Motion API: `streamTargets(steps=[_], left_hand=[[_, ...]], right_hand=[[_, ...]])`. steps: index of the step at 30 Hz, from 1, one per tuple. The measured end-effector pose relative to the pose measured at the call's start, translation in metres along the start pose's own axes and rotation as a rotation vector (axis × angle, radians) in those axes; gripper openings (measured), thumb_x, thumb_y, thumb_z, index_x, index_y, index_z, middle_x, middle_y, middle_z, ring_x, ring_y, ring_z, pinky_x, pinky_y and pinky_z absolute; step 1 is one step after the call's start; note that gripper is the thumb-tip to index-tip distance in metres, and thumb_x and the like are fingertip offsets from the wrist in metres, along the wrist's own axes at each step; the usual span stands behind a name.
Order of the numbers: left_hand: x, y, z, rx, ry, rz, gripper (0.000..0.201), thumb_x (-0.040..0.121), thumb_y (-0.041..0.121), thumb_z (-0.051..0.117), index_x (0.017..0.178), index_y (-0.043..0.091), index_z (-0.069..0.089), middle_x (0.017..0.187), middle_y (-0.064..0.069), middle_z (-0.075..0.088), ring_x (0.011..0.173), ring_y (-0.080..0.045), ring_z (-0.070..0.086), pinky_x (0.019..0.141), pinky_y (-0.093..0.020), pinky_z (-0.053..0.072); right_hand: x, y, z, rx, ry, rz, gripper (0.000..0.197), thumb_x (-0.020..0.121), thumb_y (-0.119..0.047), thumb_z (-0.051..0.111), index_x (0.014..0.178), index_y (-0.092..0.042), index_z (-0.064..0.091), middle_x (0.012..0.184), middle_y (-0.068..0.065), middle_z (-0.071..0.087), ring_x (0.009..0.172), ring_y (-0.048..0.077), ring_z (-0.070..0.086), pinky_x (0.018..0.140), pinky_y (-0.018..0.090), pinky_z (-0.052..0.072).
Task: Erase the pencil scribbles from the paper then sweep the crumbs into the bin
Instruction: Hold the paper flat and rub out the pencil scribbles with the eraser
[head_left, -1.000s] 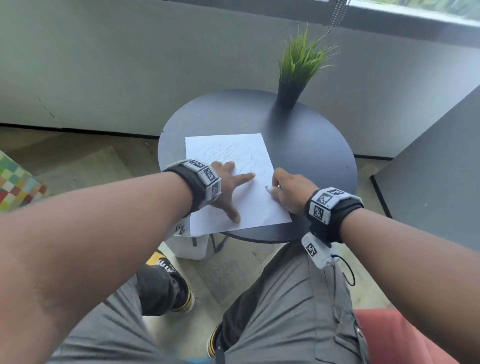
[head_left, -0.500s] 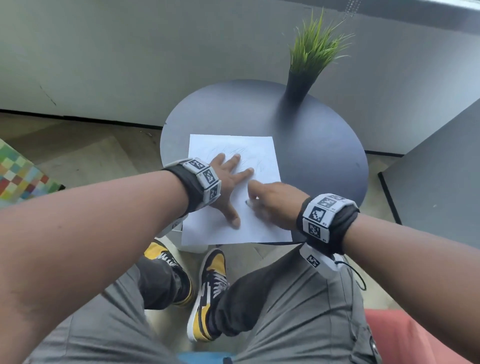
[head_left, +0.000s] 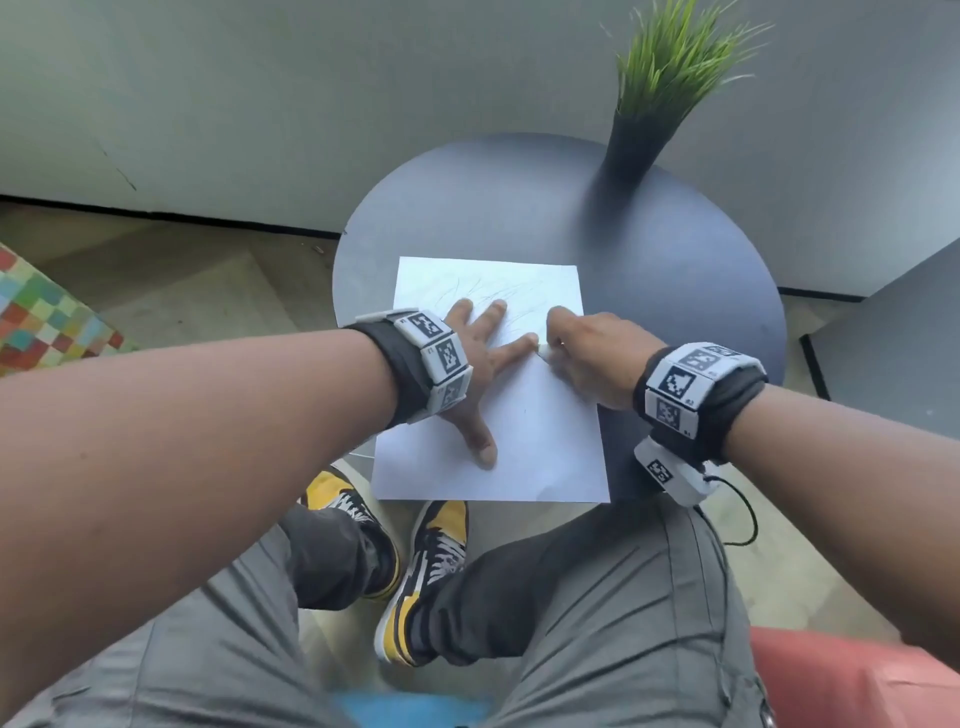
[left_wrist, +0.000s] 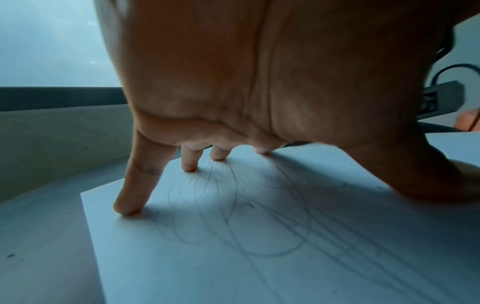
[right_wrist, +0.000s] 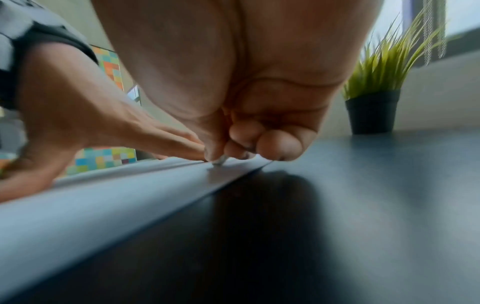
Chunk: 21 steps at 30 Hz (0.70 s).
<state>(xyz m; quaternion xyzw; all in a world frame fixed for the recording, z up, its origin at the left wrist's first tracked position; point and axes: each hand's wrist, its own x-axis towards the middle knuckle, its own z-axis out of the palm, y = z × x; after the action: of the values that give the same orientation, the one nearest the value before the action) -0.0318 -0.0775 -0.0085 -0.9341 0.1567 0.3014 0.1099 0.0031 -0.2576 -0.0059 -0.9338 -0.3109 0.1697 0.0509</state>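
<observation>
A white sheet of paper with faint pencil scribbles lies on a round dark table. My left hand is spread flat on the sheet, fingertips pressing it down, as the left wrist view shows over the scribbles. My right hand pinches a small white eraser against the paper near its right edge, beside the left index fingertip. In the right wrist view the eraser touches the paper. The bin is not visible.
A potted grass plant in a dark pot stands at the table's far side, also seen as the plant in the right wrist view. A grey wall runs behind. My knees and yellow-black shoes are below the table's near edge.
My right hand with the eraser has moved forward along the paper toward the scribbles. The left hand stays spread on the sheet. The head view has tilted down and closer.
</observation>
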Motion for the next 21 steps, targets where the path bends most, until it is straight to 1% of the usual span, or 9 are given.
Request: streamTargets(steps=[1, 5, 7, 9, 12, 14, 16, 18, 21], left_hand=[[0.001, 0.0, 0.0, 0.001, -0.001, -0.001, 0.147, 0.047, 0.086, 0.072, 0.151, 0.041, -0.022, 0.161, -0.009, -0.025, 0.146, -0.046, -0.009, 0.111, -0.068, 0.022], [0.0, 0.001, -0.001, -0.009, -0.008, 0.012, 0.148, 0.047, 0.084, 0.074, 0.152, 0.04, -0.02, 0.161, -0.01, -0.025, 0.146, -0.047, -0.011, 0.109, -0.07, 0.022], [0.0, 0.001, -0.002, 0.0, 0.002, 0.012, 0.147, 0.047, 0.084, 0.073, 0.152, 0.04, -0.019, 0.161, -0.01, -0.024, 0.147, -0.046, -0.009, 0.109, -0.068, 0.023], [0.001, 0.0, 0.0, 0.006, 0.008, 0.007, 0.147, 0.047, 0.085, 0.073, 0.153, 0.04, -0.019, 0.162, -0.011, -0.023, 0.146, -0.045, -0.007, 0.109, -0.067, 0.024], [-0.001, 0.001, -0.001, 0.001, -0.002, 0.001, 0.147, 0.046, 0.085, 0.074, 0.151, 0.041, -0.021, 0.161, -0.009, -0.026, 0.147, -0.045, -0.01, 0.106, -0.069, 0.026], [-0.001, 0.002, -0.003, 0.015, -0.003, 0.0, 0.147, 0.047, 0.085, 0.073, 0.151, 0.041, -0.023, 0.161, -0.009, -0.026, 0.147, -0.045, -0.009, 0.107, -0.069, 0.026], [-0.001, 0.002, -0.003, 0.02, 0.009, 0.004, 0.147, 0.048, 0.084, 0.073, 0.151, 0.041, -0.022, 0.161, -0.01, -0.024, 0.146, -0.046, -0.007, 0.108, -0.067, 0.025], [-0.001, 0.002, -0.003, 0.033, 0.006, -0.003, 0.147, 0.048, 0.085, 0.072, 0.151, 0.04, -0.022, 0.161, -0.011, -0.023, 0.146, -0.046, -0.005, 0.109, -0.066, 0.025], [-0.002, 0.004, -0.004, 0.047, -0.002, -0.004, 0.147, 0.048, 0.085, 0.072, 0.151, 0.04, -0.023, 0.161, -0.012, -0.024, 0.145, -0.047, -0.006, 0.109, -0.067, 0.024]], right_hand=[[-0.002, -0.002, 0.001, -0.023, -0.01, 0.001, 0.019, 0.099, -0.028, 0.041, 0.105, -0.01, 0.037, 0.082, 0.008, 0.054, 0.077, 0.034, 0.054, 0.062, 0.036, 0.043], [-0.019, -0.025, 0.015, -0.059, -0.196, -0.243, 0.018, 0.1, -0.025, 0.044, 0.112, -0.013, 0.042, 0.098, 0.011, 0.06, 0.083, 0.031, 0.053, 0.068, 0.036, 0.044], [-0.006, -0.011, 0.004, -0.043, -0.102, -0.132, 0.019, 0.098, -0.027, 0.044, 0.111, -0.012, 0.043, 0.099, 0.014, 0.062, 0.084, 0.033, 0.055, 0.069, 0.038, 0.047], [0.001, -0.003, 0.001, -0.041, -0.036, -0.022, 0.02, 0.098, -0.026, 0.042, 0.11, -0.011, 0.039, 0.096, 0.014, 0.06, 0.083, 0.034, 0.056, 0.065, 0.036, 0.043], [-0.016, -0.031, 0.015, -0.081, -0.184, -0.19, 0.024, 0.096, -0.017, 0.044, 0.118, -0.013, 0.039, 0.095, 0.007, 0.056, 0.088, 0.034, 0.056, 0.067, 0.033, 0.038], [-0.021, -0.032, 0.014, -0.072, -0.255, -0.259, 0.022, 0.096, -0.017, 0.044, 0.117, -0.014, 0.042, 0.095, 0.007, 0.058, 0.089, 0.032, 0.056, 0.069, 0.033, 0.041], [-0.007, -0.01, 0.002, -0.049, -0.124, -0.085, 0.019, 0.097, -0.025, 0.041, 0.114, -0.015, 0.041, 0.092, 0.009, 0.057, 0.09, 0.035, 0.057, 0.072, 0.037, 0.046], [-0.004, 0.003, 0.0, -0.069, -0.029, 0.001, 0.018, 0.1, -0.032, 0.037, 0.104, -0.014, 0.036, 0.08, 0.002, 0.049, 0.084, 0.035, 0.056, 0.067, 0.038, 0.044], [-0.024, -0.022, 0.018, -0.084, -0.124, -0.22, 0.011, 0.101, -0.028, 0.039, 0.105, -0.019, 0.036, 0.086, -0.002, 0.048, 0.084, 0.029, 0.054, 0.067, 0.033, 0.038]])
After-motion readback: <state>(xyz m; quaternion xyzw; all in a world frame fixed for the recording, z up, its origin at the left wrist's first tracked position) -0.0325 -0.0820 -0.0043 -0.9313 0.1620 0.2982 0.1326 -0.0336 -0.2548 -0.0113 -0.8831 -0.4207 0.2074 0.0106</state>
